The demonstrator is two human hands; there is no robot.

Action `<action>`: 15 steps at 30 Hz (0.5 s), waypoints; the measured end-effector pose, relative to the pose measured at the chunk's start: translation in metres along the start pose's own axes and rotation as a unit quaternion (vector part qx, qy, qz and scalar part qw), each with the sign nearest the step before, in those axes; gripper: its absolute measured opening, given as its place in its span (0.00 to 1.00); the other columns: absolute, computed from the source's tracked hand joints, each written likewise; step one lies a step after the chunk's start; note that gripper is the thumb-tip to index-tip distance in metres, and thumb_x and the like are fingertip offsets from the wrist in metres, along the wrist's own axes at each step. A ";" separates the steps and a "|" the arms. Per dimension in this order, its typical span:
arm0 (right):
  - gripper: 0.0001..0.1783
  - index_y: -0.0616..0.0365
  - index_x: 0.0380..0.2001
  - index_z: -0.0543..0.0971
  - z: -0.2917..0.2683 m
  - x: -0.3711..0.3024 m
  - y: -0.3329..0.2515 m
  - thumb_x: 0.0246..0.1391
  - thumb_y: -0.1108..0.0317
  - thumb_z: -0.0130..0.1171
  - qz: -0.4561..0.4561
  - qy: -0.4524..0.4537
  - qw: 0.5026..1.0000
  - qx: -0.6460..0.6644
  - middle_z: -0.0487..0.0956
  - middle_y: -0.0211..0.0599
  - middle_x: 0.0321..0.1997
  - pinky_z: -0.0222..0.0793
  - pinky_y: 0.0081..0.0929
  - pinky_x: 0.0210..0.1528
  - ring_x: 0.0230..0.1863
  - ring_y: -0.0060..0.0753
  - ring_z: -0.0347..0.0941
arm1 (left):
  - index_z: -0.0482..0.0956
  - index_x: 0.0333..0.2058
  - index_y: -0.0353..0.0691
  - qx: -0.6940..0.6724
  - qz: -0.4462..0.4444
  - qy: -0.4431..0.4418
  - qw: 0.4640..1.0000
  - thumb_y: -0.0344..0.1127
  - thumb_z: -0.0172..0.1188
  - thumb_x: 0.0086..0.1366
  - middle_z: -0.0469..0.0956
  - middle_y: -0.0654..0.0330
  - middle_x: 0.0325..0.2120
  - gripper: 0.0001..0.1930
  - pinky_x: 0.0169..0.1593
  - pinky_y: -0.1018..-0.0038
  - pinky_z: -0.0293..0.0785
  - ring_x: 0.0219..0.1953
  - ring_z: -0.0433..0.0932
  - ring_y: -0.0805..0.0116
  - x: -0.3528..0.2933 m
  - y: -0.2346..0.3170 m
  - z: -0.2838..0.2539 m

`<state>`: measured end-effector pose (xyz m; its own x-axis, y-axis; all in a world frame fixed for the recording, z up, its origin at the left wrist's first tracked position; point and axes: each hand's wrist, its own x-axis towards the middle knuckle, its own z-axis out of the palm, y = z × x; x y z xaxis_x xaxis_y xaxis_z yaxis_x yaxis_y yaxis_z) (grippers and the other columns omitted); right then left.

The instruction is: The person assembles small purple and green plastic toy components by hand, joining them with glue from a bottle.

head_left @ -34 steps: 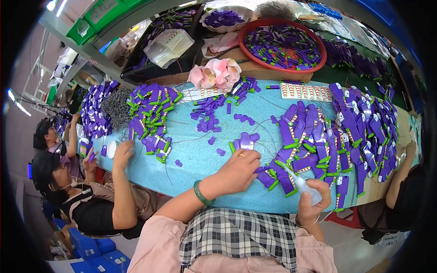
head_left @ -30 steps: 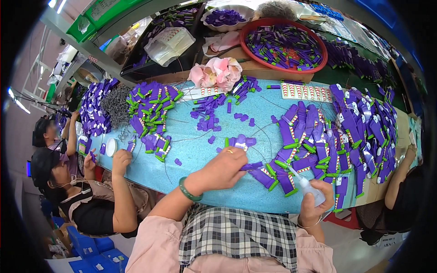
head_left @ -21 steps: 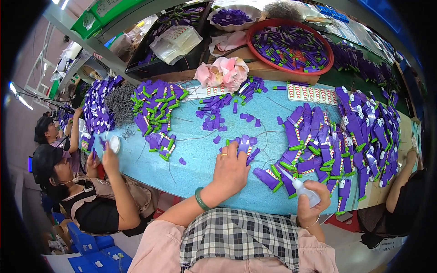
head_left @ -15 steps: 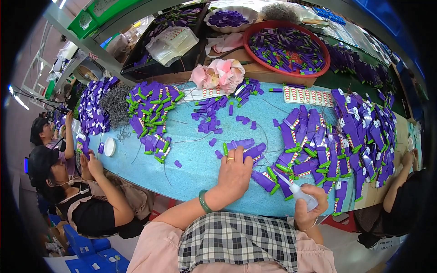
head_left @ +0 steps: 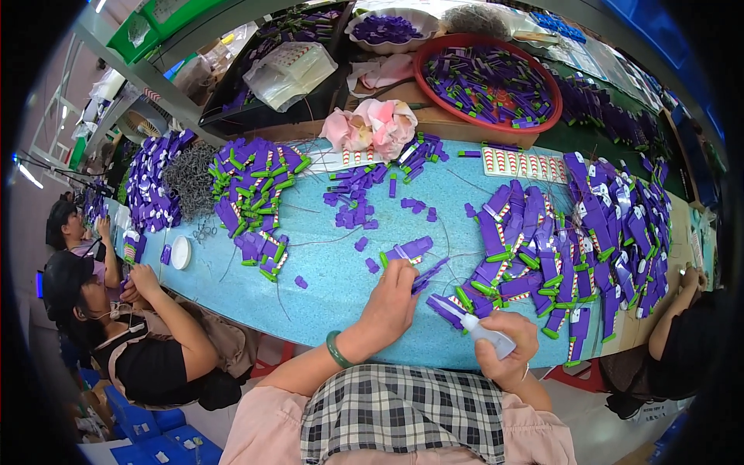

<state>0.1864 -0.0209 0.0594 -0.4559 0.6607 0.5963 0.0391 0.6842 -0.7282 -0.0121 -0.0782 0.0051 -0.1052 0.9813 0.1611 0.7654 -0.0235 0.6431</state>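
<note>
My left hand pinches a flat purple plastic piece, tipped up on its edge above the blue table. Beside those fingers lies another purple piece with a green end and striped sticker. My right hand is closed around a small translucent squeeze bottle with a long white nozzle. The nozzle points left over a purple piece with a green end lying on the table; whether its tip touches cannot be made out. To the right spreads a large heap of purple-and-green pieces.
Small loose purple parts lie mid-table. Behind stand a red round tray of parts, pink cloth and a striped sticker sheet. At left are another purple-green pile and a white lid. Co-workers sit at both sides.
My left hand has lifted a purple piece and tilted it up on edge. My right hand has brought the bottle leftward, its nozzle now over the piece on the table.
</note>
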 end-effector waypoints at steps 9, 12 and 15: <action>0.13 0.61 0.32 0.75 0.037 0.022 -0.004 0.37 0.75 0.61 0.038 0.010 0.998 -0.041 0.77 0.39 0.22 0.66 0.23 0.21 0.18 0.31 0.74 | 0.57 0.51 0.37 -0.620 -0.166 -0.113 0.759 0.31 0.50 0.64 0.71 0.59 0.38 0.19 0.34 0.74 0.73 0.34 0.74 0.69 -0.010 -0.012 -0.033; 0.12 0.62 0.32 0.75 0.046 0.024 -0.009 0.39 0.75 0.59 0.119 0.003 0.993 -0.019 0.77 0.38 0.28 0.65 0.21 0.25 0.22 0.28 0.72 | 0.56 0.53 0.39 -0.684 -0.175 -0.127 0.697 0.32 0.50 0.64 0.71 0.58 0.39 0.21 0.35 0.73 0.73 0.35 0.74 0.68 -0.011 -0.016 -0.034; 0.11 0.62 0.32 0.75 0.055 0.030 -0.007 0.39 0.76 0.58 0.119 0.012 0.992 -0.033 0.77 0.38 0.27 0.64 0.19 0.24 0.21 0.25 0.71 | 0.56 0.53 0.40 -0.711 -0.176 -0.132 0.668 0.32 0.51 0.63 0.71 0.58 0.39 0.21 0.35 0.73 0.73 0.35 0.74 0.68 -0.013 -0.020 -0.037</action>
<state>0.1239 -0.0226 0.0639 -0.4054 0.8125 0.4189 0.2014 0.5263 -0.8261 -0.0494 -0.0976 0.0174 0.1402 0.9687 -0.2048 -0.6728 0.2450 0.6981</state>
